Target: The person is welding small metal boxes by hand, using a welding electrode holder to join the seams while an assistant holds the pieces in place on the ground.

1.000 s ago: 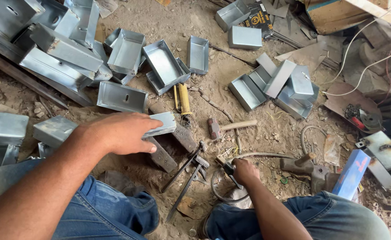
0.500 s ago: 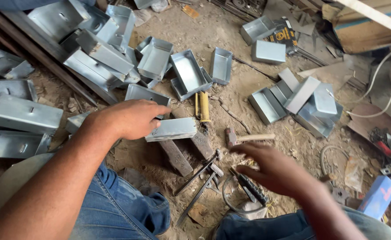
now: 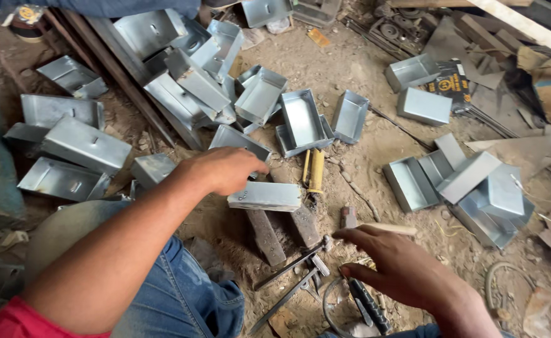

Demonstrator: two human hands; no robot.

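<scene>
My left hand (image 3: 222,169) grips the left end of a flat, folded sheet-metal box (image 3: 265,196). The box rests across two dark iron bars (image 3: 267,236) set in the dirt. My right hand (image 3: 396,266) hovers with fingers spread and holds nothing. Its fingertips are just short of a wooden-handled hammer (image 3: 375,227) lying on the ground. Black-handled pliers (image 3: 369,307) and thin metal rods (image 3: 288,269) lie under and to the left of that hand. A yellow-handled tool (image 3: 316,170) lies just beyond the box.
Several open galvanised boxes are piled at the upper left (image 3: 188,81), in the centre (image 3: 300,119) and at the right (image 3: 476,188). Long dark steel bars (image 3: 125,81) run diagonally at the left. Scrap, wire and boards crowd the right edge. My jeans-clad knees are at the bottom.
My right hand has risen from the tools by my knee and moved up toward the hammer, fingers spreading. My left hand has kept the box on the iron bars.
</scene>
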